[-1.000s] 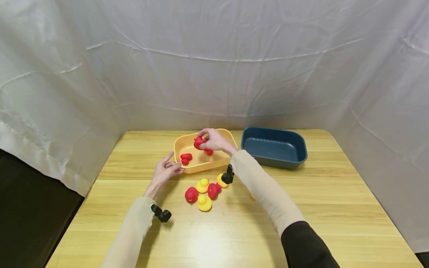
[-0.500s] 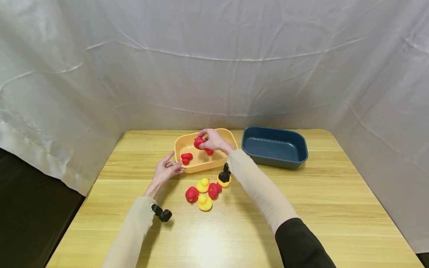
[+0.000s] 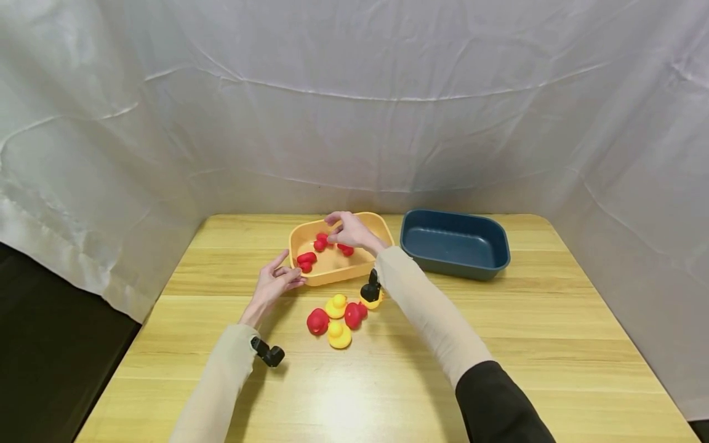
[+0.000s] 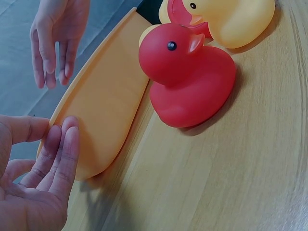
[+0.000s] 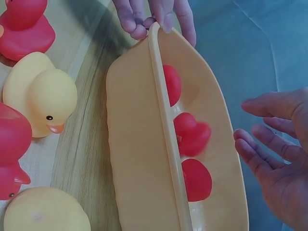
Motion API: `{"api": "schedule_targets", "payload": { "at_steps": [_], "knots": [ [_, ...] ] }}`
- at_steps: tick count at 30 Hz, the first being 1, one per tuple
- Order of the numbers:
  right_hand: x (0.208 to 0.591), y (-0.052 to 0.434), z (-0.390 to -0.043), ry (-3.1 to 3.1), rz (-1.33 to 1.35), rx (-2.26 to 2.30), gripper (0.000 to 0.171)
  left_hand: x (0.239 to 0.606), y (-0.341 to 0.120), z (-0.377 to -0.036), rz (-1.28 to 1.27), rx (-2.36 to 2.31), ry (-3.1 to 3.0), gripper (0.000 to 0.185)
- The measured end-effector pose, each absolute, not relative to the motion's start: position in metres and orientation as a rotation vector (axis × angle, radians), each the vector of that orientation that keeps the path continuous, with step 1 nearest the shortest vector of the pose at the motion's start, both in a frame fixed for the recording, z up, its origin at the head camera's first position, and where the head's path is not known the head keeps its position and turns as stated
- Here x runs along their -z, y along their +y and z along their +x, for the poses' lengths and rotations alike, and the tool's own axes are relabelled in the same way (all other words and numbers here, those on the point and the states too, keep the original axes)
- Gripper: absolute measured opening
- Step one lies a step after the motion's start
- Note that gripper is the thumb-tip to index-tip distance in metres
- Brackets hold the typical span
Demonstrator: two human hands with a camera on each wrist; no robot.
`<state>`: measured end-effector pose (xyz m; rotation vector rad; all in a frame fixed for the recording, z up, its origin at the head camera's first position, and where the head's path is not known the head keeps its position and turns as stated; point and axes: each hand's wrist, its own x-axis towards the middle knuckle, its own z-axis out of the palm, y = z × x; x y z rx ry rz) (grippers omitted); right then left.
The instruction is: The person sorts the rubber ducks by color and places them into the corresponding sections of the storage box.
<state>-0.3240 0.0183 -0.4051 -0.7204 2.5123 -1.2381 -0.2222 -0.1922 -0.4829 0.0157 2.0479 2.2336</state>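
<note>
The right hand (image 3: 349, 232) hovered with fingers apart over the red ducks (image 3: 320, 242) in the yellow tub (image 3: 332, 274). The left hand (image 3: 274, 284) touched its rim, fingers straight. The ducks looked light, soft and squashy, best pinched at the body.

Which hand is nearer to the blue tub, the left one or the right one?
Right. The right hand hovers open over the orange tub, which stands beside the blue tub. The left hand touches the orange tub's far corner, farther away.
</note>
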Motion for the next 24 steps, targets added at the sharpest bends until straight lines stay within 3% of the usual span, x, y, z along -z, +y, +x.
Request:
{"api": "schedule_targets", "payload": {
  "at_steps": [9,18,24],
  "knots": [
    [0.403,0.024,-0.315,2.511,-0.778,1.271,0.045,0.491,-0.194,-0.227,0.023,-2.232,2.021,0.086],
    [0.408,0.041,-0.299,2.421,-0.877,1.373,0.04,0.478,-0.187,-0.218,0.026,-2.259,2.031,0.078],
    [0.411,0.055,-0.284,2.382,-0.928,1.421,0.04,0.487,-0.191,-0.222,0.049,-2.273,1.983,0.084]
  ]
}}
